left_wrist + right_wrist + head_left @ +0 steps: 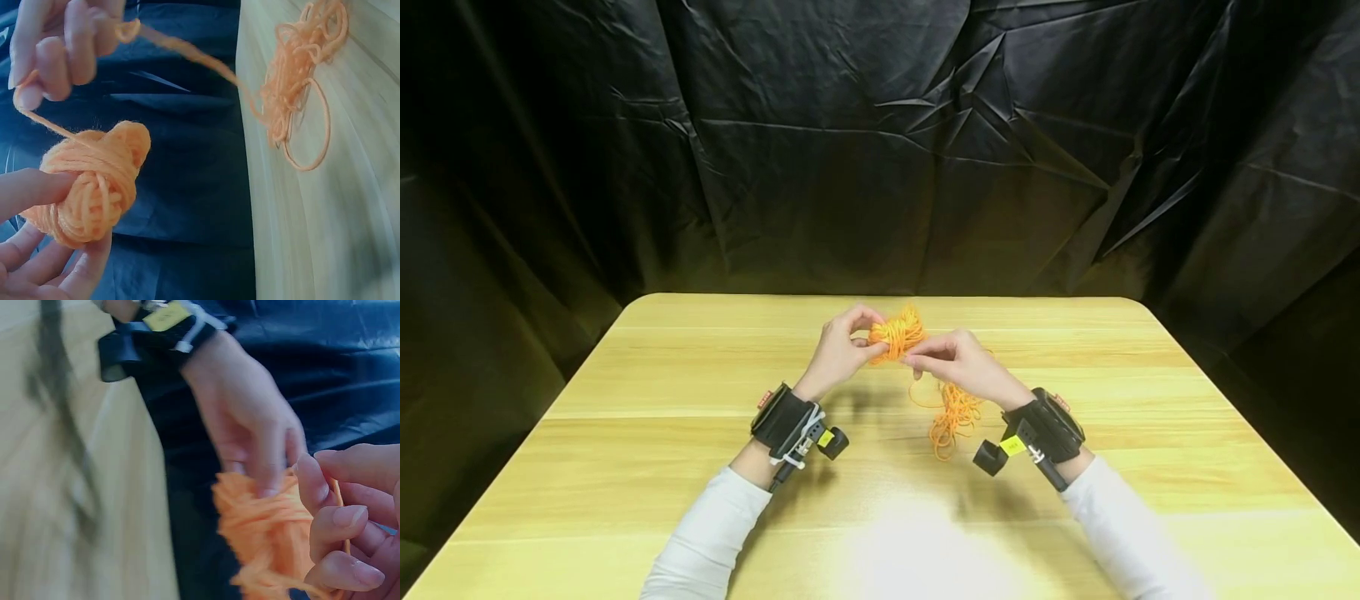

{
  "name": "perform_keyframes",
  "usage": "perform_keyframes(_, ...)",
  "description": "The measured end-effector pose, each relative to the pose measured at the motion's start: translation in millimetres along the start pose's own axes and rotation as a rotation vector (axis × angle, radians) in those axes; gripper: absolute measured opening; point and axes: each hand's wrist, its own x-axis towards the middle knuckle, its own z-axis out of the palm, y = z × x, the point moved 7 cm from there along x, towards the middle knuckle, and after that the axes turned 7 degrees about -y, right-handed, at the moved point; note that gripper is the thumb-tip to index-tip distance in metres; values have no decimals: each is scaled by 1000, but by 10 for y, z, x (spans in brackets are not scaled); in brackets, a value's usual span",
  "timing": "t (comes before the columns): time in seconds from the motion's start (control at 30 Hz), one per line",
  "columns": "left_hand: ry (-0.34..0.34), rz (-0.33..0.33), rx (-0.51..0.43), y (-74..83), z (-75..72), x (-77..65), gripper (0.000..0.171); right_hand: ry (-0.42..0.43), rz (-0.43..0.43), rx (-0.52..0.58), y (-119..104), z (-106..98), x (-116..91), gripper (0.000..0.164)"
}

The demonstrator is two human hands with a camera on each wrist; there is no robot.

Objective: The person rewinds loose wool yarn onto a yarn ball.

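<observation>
A wound ball of orange yarn [898, 332] is held above the table by my left hand [841, 348], thumb on one side and fingers on the other. Just to its right, my right hand [961, 362] pinches the yarn strand between thumb and forefinger. In the left wrist view, that strand [47, 125] runs from the ball [94, 187] to the right fingertips, then on from the hand down to a loose tangle of yarn [300, 75]. The right wrist view shows the strand passing across the right hand's curled fingers [337, 547].
The loose orange tangle [955, 417] lies on the wooden table [625, 467] below the right hand. Both wrists wear black straps with small cameras, the left camera [832, 442] and the right camera [990, 457]. A black sheet [820, 208] hangs behind the table.
</observation>
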Motion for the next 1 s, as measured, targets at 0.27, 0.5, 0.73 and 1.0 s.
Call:
perform_keyframes(0.27, -120, 19, -10, -9, 95, 0, 26, 81, 2, -23, -160, -279, 16, 17)
perform_keyframes(0.5, -210, 33, 29, 45, 151, -30, 25, 122, -53, 90, -182, -429, 50, 22)
perform_keyframes(0.73, -306, 58, 40, 18, 226, -35, 28, 239, -97, 223, -53, -599, 98, 28)
perform_keyframes(1.0, -398, 105, 11, 100, 292, -61, 35, 304, -1, 317, 314, -588, 145, 30)
